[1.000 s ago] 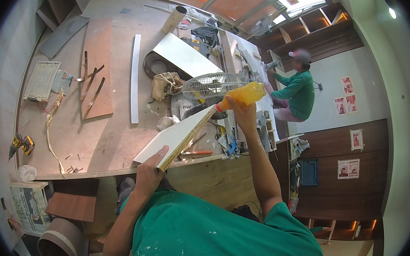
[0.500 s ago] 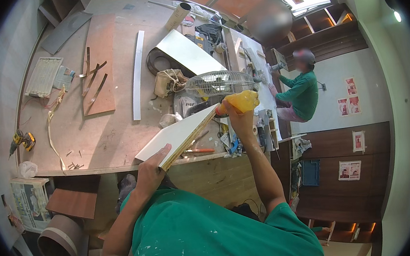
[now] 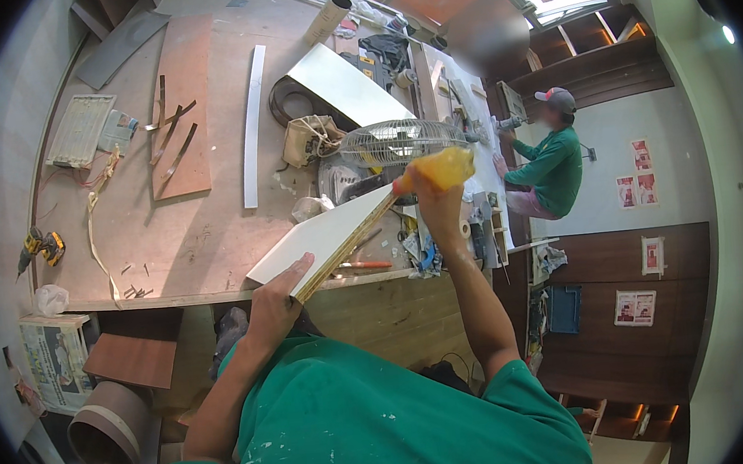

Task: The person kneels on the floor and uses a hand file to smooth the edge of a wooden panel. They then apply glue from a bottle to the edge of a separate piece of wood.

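A white-faced board (image 3: 323, 236) with a bare, layered plywood edge slants over the near side of the workbench. My left hand (image 3: 274, 314) grips its near end, with fingers on the white face. At the far end of that edge, my right hand (image 3: 439, 198) is wrapped round a soft yellow bottle (image 3: 447, 168) with a red tip. The bottle is tilted, its tip down at the plywood edge, and slightly blurred. Whether anything flows from the tip is too small to tell. A wire fan cage (image 3: 403, 141) lies just beyond my right hand.
On the workbench (image 3: 214, 254) lie a white strip (image 3: 255, 127), a brown panel (image 3: 184, 107) with dark strips, a yellow-black drill (image 3: 41, 250), a cloth pouch (image 3: 309, 140) and another white board (image 3: 350, 84). A co-worker in green (image 3: 551, 163) works at the right, beside white surfaces.
My right hand and the bottle have shifted slightly up and right, and the bottle is now blurred. My left hand keeps its hold on the board. The whole view has shifted a little.
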### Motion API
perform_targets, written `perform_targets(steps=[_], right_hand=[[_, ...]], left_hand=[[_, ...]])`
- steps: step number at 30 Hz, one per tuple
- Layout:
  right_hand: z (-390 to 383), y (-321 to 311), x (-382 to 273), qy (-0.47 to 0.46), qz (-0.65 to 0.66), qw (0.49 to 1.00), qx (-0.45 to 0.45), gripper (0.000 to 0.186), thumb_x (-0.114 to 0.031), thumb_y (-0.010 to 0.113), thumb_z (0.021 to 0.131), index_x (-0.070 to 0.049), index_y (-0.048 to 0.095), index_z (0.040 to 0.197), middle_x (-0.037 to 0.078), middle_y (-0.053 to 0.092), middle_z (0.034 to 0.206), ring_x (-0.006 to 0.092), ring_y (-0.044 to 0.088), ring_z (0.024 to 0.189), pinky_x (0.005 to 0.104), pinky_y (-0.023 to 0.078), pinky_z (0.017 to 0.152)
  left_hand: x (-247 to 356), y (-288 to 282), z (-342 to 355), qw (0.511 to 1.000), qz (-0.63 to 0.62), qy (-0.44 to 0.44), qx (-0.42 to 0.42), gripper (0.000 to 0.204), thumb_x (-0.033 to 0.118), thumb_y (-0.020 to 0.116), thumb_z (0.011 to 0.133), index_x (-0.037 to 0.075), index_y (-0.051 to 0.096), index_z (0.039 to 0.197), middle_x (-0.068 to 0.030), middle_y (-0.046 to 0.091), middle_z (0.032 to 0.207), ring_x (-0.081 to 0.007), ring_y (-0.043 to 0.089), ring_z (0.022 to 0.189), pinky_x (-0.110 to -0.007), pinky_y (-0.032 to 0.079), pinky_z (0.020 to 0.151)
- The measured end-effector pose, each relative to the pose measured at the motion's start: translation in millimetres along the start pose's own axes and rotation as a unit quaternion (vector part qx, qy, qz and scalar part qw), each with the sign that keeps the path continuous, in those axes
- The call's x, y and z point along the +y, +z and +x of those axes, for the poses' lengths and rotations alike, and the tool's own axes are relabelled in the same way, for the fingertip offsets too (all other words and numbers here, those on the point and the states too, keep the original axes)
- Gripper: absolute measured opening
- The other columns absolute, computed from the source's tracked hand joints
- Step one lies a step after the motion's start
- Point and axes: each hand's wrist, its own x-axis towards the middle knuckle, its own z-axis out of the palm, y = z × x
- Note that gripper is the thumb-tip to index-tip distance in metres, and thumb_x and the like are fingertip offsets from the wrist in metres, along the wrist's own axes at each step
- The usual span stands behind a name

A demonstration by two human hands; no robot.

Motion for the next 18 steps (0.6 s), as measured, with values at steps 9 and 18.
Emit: perform_targets(steps=[9,18], right_hand=[[6.7,-4.9,-5.0,-0.037,-0.110,0.991,-0.067,0.012,-0.010,0.068,0.098,-0.001,0.076,0.101,0.005,0.076,0.079,0.0154,0.074,0.078,0.0307,0.057,0.073],[-23.3,-2.1,-27.5,-0.235,-0.316,0.908,-0.144,0.012,-0.004,0.072,0.092,-0.002,0.075,0.103,0.007,0.077,0.093,0.0168,0.075,0.086,0.0309,0.058,0.074]], left_hand=[[-1.7,2.9,-1.6,1.000,-0.019,0.007,0.014,0.061,0.005,0.076,0.089,0.010,0.060,0.148,-0.0282,0.071,0.117,-0.0442,0.072,0.102,-0.045,0.058,0.086],[-0.7,3.6,-1.4,1.000,-0.007,-0.001,0.001,0.063,0.007,0.076,0.090,0.011,0.059,0.150,-0.0274,0.072,0.116,-0.0436,0.072,0.101,-0.046,0.058,0.084]])
